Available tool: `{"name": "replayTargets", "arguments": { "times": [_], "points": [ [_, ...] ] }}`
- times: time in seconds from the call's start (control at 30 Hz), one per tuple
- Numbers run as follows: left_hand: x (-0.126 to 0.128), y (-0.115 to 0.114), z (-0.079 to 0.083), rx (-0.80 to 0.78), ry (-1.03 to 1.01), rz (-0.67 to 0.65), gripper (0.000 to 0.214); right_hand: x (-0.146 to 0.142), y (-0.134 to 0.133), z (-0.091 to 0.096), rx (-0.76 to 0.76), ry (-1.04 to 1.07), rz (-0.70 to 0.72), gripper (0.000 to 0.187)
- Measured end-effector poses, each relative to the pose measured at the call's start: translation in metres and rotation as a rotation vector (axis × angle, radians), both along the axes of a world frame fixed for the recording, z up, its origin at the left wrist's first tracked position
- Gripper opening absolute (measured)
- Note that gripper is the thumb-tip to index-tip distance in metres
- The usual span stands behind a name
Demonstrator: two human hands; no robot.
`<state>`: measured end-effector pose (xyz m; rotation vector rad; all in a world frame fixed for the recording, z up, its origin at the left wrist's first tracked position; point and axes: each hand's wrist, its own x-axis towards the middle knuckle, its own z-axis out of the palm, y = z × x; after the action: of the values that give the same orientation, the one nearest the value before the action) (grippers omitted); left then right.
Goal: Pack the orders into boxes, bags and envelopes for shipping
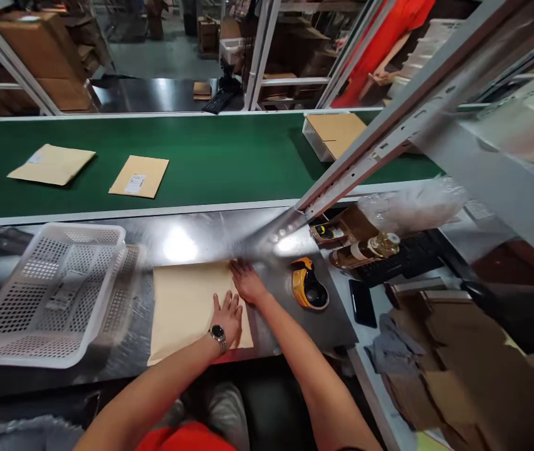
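Buff paper forms the envelope point(182, 307), which we see in the head view near the front edge of the worktop point(220, 232). Our left hand point(227, 319) presses it, fingers spread; our right hand point(248, 285) lies along its right side, fingers extended, close together. Uneven pressure could crease it; a pull towards us could slide it over the front edge. We cannot make out the right fingertips or any contents.

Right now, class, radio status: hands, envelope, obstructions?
Left hand on envelope; right hand at its right edge. Envelope on bench. Nothing seen blocking; tape dispenser apart.
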<state>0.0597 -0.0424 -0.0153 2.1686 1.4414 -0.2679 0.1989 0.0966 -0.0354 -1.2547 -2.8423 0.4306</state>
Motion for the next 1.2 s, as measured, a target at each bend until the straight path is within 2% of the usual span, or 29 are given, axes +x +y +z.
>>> {"name": "replayTargets", "arguments": {
  "times": [0.1, 0.27, 0.43, 0.53, 0.63, 0.73, 0.87, 0.9, 0.97, 1.03, 1.1, 1.2],
  "points": [
    [0.006, -0.036, -0.009, -0.037, -0.06, -0.059, 0.07, -0.009, 0.012, -0.002, 0.008, -0.01, -0.005, 0.055],
    [-0.001, -0.085, -0.014, -0.093, -0.124, -0.128, 0.098, -0.015, 0.006, -0.006, 0.038, -0.04, -0.099, 0.058],
    [-0.037, -0.103, -0.006, -0.136, -0.146, -0.216, 0.107, -0.001, -0.016, 0.003, 0.061, -0.085, -0.205, 0.059],
    [-0.064, -0.108, -0.003, -0.139, -0.13, -0.156, 0.088, 0.019, -0.045, 0.01, 0.061, -0.143, -0.286, 0.062],
    [-0.094, -0.11, -0.004, -0.142, -0.099, -0.055, 0.069, 0.037, -0.083, 0.015, 0.077, -0.18, -0.38, 0.064],
    [-0.127, -0.11, -0.002, -0.107, -0.101, -0.028, 0.067, 0.041, -0.12, 0.014, 0.082, -0.153, -0.466, 0.066],
    [-0.16, -0.107, 0.011, -0.096, -0.134, -0.106, 0.097, 0.018, -0.15, -0.003, 0.082, -0.113, -0.647, 0.077],
    [-0.165, -0.105, 0.016, -0.096, -0.147, -0.138, 0.101, 0.007, -0.153, -0.01, 0.082, -0.094, -0.689, 0.084],
    [-0.172, -0.097, 0.028, -0.085, -0.169, -0.168, 0.094, -0.017, -0.156, -0.023, 0.052, -0.032, -0.74, 0.104],
    [-0.183, -0.081, 0.042, -0.069, -0.191, -0.133, 0.089, -0.041, -0.155, -0.035, 0.001, 0.032, -0.773, 0.125],
    [-0.205, -0.062, 0.059, 0.003, -0.259, -0.029, 0.085, -0.058, -0.153, -0.043, -0.032, 0.067, -0.807, 0.141],
    [-0.265, -0.041, 0.09, 0.214, -0.365, 0.215, 0.069, -0.066, -0.149, -0.05, -0.048, 0.045, -0.852, 0.157]
  ]
}}
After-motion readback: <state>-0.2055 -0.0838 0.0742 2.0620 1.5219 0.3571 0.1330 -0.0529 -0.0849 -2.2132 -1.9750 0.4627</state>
